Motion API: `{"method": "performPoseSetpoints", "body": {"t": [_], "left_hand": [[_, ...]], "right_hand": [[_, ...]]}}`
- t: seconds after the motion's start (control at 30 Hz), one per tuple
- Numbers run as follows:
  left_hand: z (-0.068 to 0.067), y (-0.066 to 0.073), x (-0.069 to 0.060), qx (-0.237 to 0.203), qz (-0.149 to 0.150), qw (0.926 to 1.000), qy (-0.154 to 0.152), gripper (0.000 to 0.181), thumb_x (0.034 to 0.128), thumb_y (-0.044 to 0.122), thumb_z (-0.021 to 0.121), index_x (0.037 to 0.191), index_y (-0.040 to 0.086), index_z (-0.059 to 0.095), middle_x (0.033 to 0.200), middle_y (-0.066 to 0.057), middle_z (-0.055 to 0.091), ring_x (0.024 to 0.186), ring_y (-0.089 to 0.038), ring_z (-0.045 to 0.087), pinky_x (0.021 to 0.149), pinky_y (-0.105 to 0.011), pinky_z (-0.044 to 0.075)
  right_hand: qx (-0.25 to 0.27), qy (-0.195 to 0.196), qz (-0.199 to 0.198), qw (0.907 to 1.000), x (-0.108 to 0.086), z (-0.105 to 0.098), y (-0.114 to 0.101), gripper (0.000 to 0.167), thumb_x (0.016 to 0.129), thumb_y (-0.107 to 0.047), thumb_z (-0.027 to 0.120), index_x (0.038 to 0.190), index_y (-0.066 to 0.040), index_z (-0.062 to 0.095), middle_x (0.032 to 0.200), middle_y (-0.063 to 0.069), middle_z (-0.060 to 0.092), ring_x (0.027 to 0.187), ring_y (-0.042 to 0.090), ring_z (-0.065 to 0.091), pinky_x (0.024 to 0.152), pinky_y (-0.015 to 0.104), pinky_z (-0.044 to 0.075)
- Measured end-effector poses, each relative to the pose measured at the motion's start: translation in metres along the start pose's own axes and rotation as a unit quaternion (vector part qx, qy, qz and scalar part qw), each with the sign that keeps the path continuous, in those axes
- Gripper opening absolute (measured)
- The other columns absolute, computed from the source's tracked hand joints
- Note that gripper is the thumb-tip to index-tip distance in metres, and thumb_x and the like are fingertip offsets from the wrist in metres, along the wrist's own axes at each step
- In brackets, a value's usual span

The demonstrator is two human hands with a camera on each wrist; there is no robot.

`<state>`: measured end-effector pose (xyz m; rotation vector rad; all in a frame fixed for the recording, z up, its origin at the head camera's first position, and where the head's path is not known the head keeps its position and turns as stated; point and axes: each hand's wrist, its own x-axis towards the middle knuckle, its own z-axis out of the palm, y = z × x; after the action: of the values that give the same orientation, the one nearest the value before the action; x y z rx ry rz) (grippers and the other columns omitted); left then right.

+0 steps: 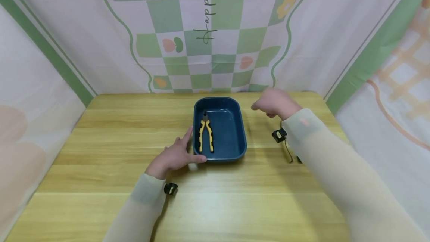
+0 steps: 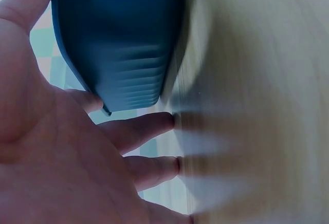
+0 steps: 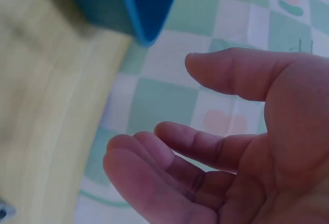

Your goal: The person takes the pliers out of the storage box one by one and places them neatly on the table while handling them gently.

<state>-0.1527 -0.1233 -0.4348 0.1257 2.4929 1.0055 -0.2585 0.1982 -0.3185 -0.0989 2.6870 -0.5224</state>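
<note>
A dark blue rectangular tray (image 1: 228,137) sits on the wooden table, and combination pliers (image 1: 205,132) with yellow and black handles lie along its left side, handles spread. My left hand (image 1: 176,156) is at the tray's near left corner, thumb on the near rim and fingers spread beside the left wall. In the left wrist view the palm (image 2: 67,157) faces the tray's outer wall (image 2: 128,54). To the right of the tray, my right hand (image 1: 275,103) is raised over the table, apart from the rim. Its fingers (image 3: 154,183) bend loosely around nothing.
A small dark green thing (image 1: 299,159) shows beside the right sleeve, mostly hidden. A small metal piece (image 3: 5,211) appears at the right wrist view's edge. A checkered curtain (image 1: 208,47) hangs behind the wooden table (image 1: 111,152).
</note>
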Motion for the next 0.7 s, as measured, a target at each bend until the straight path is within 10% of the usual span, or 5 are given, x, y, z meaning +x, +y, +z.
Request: {"method": "performPoseSetpoints", "body": {"t": [0.3,0.7], "left_hand": [[0.000,-0.001,0.000,0.012,-0.001,0.9999,0.001,0.118,0.0753,0.064,0.078,0.158,0.043,-0.004,0.163,-0.018,0.015,0.146,-0.046,0.010,0.109,-0.071,0.006],[0.000,-0.001,0.002,0.023,0.008,0.9997,0.000,0.118,0.0759,0.065,0.076,0.159,0.040,-0.004,0.163,-0.012,0.021,0.147,-0.043,0.008,0.109,-0.071,0.001]], "right_hand": [[0.049,0.009,0.002,0.9988,0.009,0.008,-0.048,0.028,0.093,-0.027,0.067,0.106,-0.003,0.061,0.112,0.013,0.057,0.077,0.030,0.066,0.070,0.040,0.058],[0.091,-0.026,0.018,0.9953,0.027,0.027,-0.083,0.034,0.093,-0.027,0.068,0.117,-0.003,0.060,0.123,0.012,0.056,0.088,0.036,0.069,0.070,0.041,0.059]]}}
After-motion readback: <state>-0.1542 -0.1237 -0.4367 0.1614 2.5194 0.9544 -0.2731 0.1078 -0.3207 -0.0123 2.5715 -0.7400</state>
